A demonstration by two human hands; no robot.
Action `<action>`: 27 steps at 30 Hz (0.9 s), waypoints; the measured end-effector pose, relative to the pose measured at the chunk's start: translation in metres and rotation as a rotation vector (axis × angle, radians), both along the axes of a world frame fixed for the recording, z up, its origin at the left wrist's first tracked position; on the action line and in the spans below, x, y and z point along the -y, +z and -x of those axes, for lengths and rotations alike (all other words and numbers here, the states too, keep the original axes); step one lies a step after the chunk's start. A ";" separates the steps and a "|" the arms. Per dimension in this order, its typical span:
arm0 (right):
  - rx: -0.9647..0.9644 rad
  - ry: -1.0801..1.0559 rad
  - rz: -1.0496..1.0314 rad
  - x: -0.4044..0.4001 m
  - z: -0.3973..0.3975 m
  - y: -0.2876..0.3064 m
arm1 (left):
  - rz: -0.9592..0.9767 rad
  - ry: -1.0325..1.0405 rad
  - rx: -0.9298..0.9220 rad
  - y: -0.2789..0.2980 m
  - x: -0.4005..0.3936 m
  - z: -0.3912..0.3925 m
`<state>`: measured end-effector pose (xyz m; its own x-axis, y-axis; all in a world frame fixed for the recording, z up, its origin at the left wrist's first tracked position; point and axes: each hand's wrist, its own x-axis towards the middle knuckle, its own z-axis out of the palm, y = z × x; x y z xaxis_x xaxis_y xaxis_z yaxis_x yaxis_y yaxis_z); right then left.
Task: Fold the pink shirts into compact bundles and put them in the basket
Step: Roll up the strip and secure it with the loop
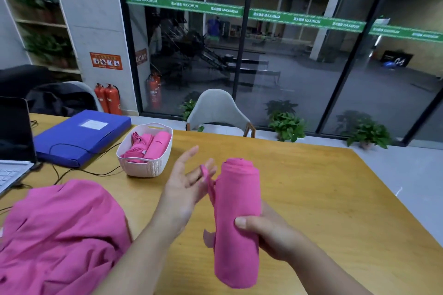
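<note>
On a yellow wooden counter (311, 175) beside a dark glass wall, a shirt-folding job stands partway done. At far left a laptop (14, 141) and a blue folder (81, 136) sit near the back edge, and a loose heap of unfolded pink shirts (60, 230) spreads over the near corner. Just right of the folder, the white basket (143, 165) already holds two pink bundles (148, 146), one of them visibly slackening at its end. Further right, the left hand (182, 189) hovers open-palmed, its fingers (191, 153) spread apart, with a thin strip of fabric caught across the fingertips. The right hand (268, 232) has its fingers wrapped round the middle of a rolled pink shirt (237, 218), held upright above the counter and well apart from the basket.

The risk lies in that trailing strip: if it is not tucked in, the roll may unwind on the way over or once dropped in. The basket also looks nearly full, so a third bundle could sit proud of the rim or tip out, and the cables (79, 170) running past it could snag a reaching arm.
</note>
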<state>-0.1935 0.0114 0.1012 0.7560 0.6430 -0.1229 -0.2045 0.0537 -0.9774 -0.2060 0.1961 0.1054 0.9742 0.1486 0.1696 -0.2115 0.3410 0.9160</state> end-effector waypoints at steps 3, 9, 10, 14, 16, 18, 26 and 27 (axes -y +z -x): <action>0.036 0.029 0.031 -0.001 0.005 0.002 | -0.551 0.038 0.128 -0.011 -0.006 0.003; -0.025 0.021 -0.101 0.007 0.006 0.009 | -0.899 0.369 0.334 -0.013 0.003 0.015; -0.021 0.031 -0.110 0.006 0.007 0.011 | -0.793 0.432 0.293 -0.013 0.010 0.016; -0.025 0.016 -0.133 -0.004 0.011 0.013 | -0.322 0.433 0.028 -0.010 0.020 0.006; -0.032 -0.015 -0.147 -0.006 0.010 0.012 | -0.175 0.291 -0.035 -0.008 0.017 0.005; -0.021 -0.039 -0.133 -0.003 0.008 0.014 | -0.097 0.123 -0.076 -0.010 0.014 0.005; 0.164 -0.021 0.141 -0.001 0.012 0.014 | -0.429 -0.184 0.036 0.030 -0.005 0.026; 0.195 -0.012 0.179 -0.001 0.012 0.017 | -0.473 -0.182 0.068 0.035 -0.006 0.030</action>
<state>-0.2057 0.0128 0.1177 0.7840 0.6149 -0.0850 -0.0119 -0.1220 -0.9925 -0.2357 0.2022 0.1406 0.9617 -0.1303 0.2413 -0.2518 -0.0706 0.9652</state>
